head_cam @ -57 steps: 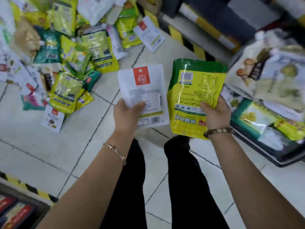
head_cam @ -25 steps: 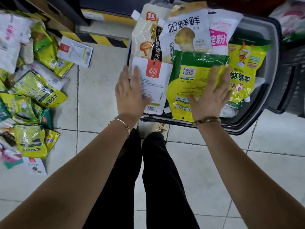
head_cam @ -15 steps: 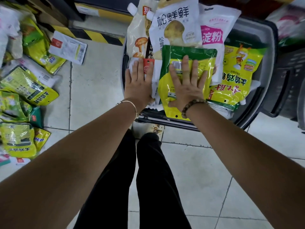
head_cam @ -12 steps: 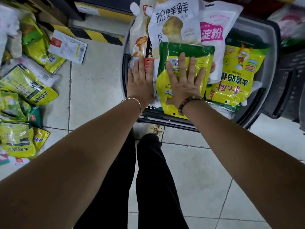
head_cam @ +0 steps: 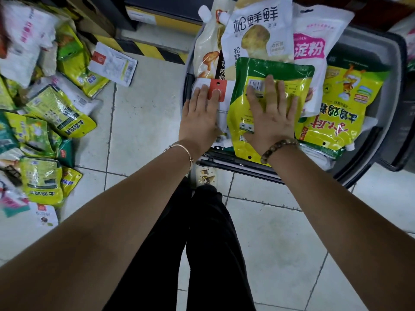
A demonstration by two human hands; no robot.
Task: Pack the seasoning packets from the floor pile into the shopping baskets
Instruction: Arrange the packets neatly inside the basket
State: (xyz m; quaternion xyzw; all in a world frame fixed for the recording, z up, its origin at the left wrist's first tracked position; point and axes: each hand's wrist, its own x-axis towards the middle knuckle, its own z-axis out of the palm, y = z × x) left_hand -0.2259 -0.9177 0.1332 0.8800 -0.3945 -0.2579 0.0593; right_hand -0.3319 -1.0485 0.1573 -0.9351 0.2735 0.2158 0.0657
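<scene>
A floor pile point(head_cam: 45, 113) of yellow-green and white seasoning packets lies along the left edge of the tiled floor. A lone white packet point(head_cam: 113, 63) lies flat just right of it, apart from the basket.

The left hand point(head_cam: 199, 117) lies flat, fingers straight and together, and presses on a white packet with a red label point(head_cam: 216, 89) at the left end of the shopping basket point(head_cam: 235, 163). The packet's long axis runs from the near rim toward the far one, its red-label end pointing away from the person.

Just beside it, the right hand point(head_cam: 271, 117) rests palm down, fingers straight and slightly spread, and grips nothing. It presses on a green-and-yellow pouch point(head_cam: 238, 122). This pouch runs the same way, with its green top band at the far end and its yellow bottom edge hanging over the near rim. It overlaps a white mushroom pouch point(head_cam: 258, 30) and a pink-labelled white bag point(head_cam: 314, 41) behind it.

To the right, a yellow pouch point(head_cam: 343, 108) lies tilted in the basket.
</scene>
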